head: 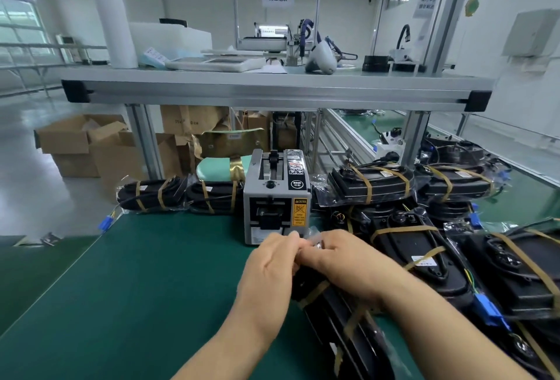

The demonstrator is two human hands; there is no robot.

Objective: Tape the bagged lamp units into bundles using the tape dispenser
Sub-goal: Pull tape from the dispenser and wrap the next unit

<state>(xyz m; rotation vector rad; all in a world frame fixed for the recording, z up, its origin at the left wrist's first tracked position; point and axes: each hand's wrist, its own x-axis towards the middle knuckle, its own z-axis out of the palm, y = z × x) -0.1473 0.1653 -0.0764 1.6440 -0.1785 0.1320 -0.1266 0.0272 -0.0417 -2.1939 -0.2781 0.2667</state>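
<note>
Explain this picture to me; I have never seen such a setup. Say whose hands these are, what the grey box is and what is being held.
One picture, from a camera on a person's head, looking forward and down. No robot: the left hand and right hand are that person's own. The grey box behind them is a tape dispenser on a green table. The black things strapped with brown tape are bagged lamps: finished bundles lie left of the dispenser, a pile lies right. Both hands pinch some clear plastic above the bundle in front; too blurred to tell bag from tape.
</note>
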